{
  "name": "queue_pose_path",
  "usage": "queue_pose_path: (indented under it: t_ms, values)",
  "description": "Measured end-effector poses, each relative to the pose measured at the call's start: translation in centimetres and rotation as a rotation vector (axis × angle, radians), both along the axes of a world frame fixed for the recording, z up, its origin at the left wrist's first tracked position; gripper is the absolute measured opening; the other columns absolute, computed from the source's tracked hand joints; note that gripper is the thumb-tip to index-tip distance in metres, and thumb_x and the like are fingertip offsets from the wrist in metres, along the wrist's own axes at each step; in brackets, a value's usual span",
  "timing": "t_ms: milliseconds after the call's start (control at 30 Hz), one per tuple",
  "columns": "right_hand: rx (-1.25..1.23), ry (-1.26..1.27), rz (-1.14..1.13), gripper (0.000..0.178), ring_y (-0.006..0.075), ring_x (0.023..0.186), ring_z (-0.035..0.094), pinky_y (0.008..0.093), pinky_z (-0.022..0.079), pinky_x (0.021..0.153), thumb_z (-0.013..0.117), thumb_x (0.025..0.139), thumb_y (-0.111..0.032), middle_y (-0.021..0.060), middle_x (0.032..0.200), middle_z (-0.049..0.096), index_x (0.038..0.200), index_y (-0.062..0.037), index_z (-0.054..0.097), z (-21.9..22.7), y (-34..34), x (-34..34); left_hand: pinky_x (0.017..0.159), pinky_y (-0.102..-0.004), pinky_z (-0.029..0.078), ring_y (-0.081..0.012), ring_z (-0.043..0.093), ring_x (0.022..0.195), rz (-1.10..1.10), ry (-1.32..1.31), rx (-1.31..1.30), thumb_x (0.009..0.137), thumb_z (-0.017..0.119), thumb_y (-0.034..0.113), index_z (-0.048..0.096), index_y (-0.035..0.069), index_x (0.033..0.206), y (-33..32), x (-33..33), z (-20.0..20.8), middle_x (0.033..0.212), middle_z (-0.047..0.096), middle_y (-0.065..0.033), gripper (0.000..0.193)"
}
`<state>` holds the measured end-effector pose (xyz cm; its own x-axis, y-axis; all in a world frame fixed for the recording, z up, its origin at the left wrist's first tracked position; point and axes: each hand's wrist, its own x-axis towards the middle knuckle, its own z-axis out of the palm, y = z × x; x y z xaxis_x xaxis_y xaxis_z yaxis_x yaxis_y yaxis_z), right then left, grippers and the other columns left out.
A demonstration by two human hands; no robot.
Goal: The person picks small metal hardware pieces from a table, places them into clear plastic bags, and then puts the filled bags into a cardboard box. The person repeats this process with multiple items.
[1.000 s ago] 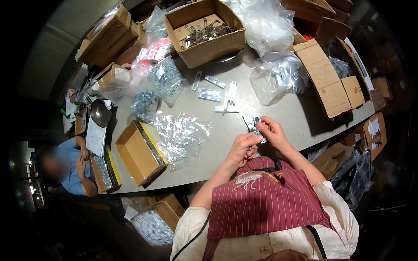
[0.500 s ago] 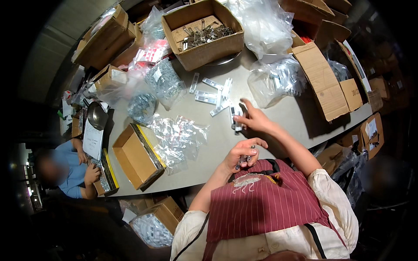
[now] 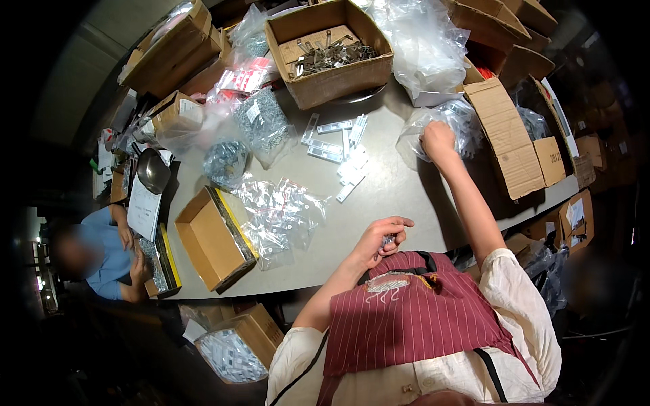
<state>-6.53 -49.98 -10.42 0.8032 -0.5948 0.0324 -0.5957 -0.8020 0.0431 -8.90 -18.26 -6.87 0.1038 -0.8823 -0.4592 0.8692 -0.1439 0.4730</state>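
My left hand (image 3: 383, 241) is curled closed in front of my apron, its index finger extended. Small grey metal parts (image 3: 387, 239) show between its fingers. Out over the table, my right hand (image 3: 439, 142) is at a clear plastic bag (image 3: 460, 118) of shiny parts. Its fingers are bent inward, and what they hold is hidden. Between the hands and a large carton lies a loose group of flat white-and-grey pieces (image 3: 325, 150), some overlapping.
An open carton (image 3: 338, 88) of metal clips stands at the back. Bags of small hardware (image 3: 264, 128) and flat clear packets (image 3: 284, 220) lie left, beside an empty cardboard tray (image 3: 210, 243). Another carton (image 3: 508, 142) is right. A person in blue (image 3: 101, 250) works at far left.
My right hand has moved from the white-and-grey pieces up and right to the clear bag. The dark-marked piece it touched now lies white among the others. My left hand stays near my apron.
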Motion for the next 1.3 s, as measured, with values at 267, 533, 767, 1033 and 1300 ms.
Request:
queue_pose_path:
  t_ms: [267,533,767,1033,1300]
  values:
    - [-0.127,-0.192,-0.021,0.042,0.042,0.114,0.056,0.0475,0.05,0.096,0.074,0.078,-0.011,0.0274,0.117,0.058,0.113,0.0063,0.058,-3.5,3.7,-3.1,0.04,-0.0193,0.027,-0.0038,0.034,0.047,0.175,0.064,0.062,0.1,0.05,0.009,0.053,-0.006,0.125,-0.1,0.1,0.1,0.072,0.049,-0.0003,0.029]
    - [0.046,-0.334,0.097,0.043,0.0393,0.109,0.057,0.0488,0.049,0.093,0.078,0.073,-0.011,0.0222,0.116,0.06,0.108,0.0016,0.058,0.5,2.9,-3.8,0.041,-0.0207,0.026,-0.0049,0.033,0.048,0.254,0.115,0.053,0.1,0.049,0.009,0.052,-0.004,0.125,0.5,0.3,-0.3,0.068,0.043,0.0018,0.028]
    - [0.061,-0.197,0.279,0.041,0.0378,0.103,0.06,0.0482,0.049,0.089,0.079,0.074,-0.019,0.0185,0.101,0.061,0.106,0.0002,0.06,-0.4,0.3,-4.1,0.041,-0.0209,0.025,-0.0051,0.033,0.049,0.245,0.121,0.066,0.1,0.051,0.009,0.054,-0.003,0.12,0.1,0.1,-0.2,0.069,0.042,0.0021,0.024]
    - [0.393,-0.618,0.508,0.041,0.0382,0.085,0.062,0.0447,0.053,0.074,0.076,0.082,-0.021,0.017,0.098,0.058,0.114,-0.0018,0.059,9.1,9.1,-7.1,0.045,-0.0211,0.026,-0.0024,0.037,0.053,0.44,-0.443,0.105,0.101,0.064,0.029,0.061,0.005,0.111,-0.4,0.2,-2.3,0.065,0.044,0.0062,0.026]
    - [0.63,-0.465,0.521,0.042,0.0364,0.086,0.067,0.0408,0.054,0.07,0.077,0.085,-0.022,0.0167,0.102,0.065,0.118,-0.0012,0.06,7.3,14.3,-11.6,0.05,-0.0248,0.03,-0.0043,0.04,0.057,0.552,-0.873,0.127,0.097,0.071,0.028,0.058,0.004,0.079,-0.9,0.6,-1.3,0.062,0.048,0.0035,0.033]
